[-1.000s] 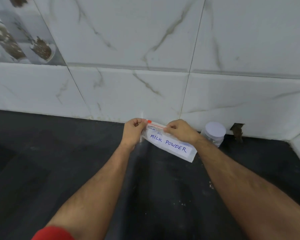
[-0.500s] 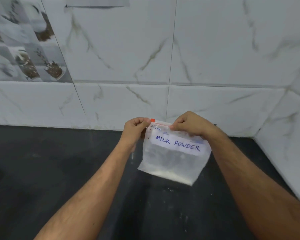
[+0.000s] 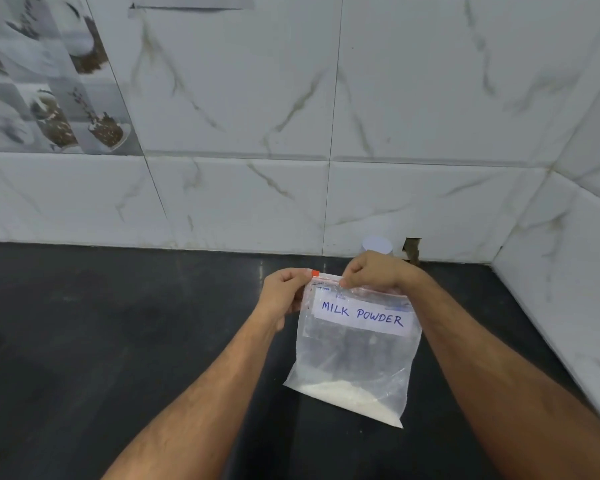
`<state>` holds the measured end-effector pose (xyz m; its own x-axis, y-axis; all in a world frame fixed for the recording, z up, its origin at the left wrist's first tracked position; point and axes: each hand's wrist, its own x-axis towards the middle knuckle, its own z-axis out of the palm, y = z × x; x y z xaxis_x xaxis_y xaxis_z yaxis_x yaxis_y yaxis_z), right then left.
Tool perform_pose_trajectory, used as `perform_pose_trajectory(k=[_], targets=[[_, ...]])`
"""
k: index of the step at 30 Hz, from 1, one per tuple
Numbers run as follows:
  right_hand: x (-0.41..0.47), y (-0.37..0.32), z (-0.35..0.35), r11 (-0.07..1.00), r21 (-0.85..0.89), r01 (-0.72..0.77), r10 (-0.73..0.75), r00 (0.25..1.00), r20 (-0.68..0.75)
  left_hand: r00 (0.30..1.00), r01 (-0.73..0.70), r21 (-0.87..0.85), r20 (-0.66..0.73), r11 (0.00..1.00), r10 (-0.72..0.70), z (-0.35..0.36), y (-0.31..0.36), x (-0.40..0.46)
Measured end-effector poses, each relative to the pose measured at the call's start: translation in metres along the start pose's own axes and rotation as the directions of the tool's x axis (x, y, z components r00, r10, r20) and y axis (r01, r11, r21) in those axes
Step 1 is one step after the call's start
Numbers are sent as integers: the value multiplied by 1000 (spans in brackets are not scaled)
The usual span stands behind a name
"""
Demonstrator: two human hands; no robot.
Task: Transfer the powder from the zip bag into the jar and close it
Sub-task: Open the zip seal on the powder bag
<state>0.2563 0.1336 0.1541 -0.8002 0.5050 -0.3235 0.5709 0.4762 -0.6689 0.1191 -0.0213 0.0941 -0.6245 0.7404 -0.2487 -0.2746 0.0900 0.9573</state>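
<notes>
We are holding the zip bag (image 3: 355, 355) upright above the dark bench (image 3: 118, 341), both hands at its top edge. The left hand (image 3: 284, 292) is pinching the left corner of the seal beside the red zip tab (image 3: 315, 273); the right hand (image 3: 374, 271) is pinching the seal strip just to the right of that, fingers curled over the top. The bag is hanging clear and transparent, carrying a white label (image 3: 362, 315) reading "MILK POWDER". The white powder (image 3: 347, 393) is sitting in a thin layer along the bottom seam, which is tilting down toward the right. We cannot tell whether the seal is parted. The jar (image 3: 377, 244) is standing on the bench against the marble-tiled wall (image 3: 326, 116), behind the right hand, only its white lid showing.
</notes>
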Motion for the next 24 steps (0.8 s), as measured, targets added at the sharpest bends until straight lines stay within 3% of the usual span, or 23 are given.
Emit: perform_pose_trajectory(k=[11,24], targets=[[19,-19,20,975,99,200,-185,973,-138,998,7,27,57,1000,-8,4,10,11],[30,-26,26,992,-9,127,-127,981,-144,988,-123,170,-69,978,136,11,-1,27]])
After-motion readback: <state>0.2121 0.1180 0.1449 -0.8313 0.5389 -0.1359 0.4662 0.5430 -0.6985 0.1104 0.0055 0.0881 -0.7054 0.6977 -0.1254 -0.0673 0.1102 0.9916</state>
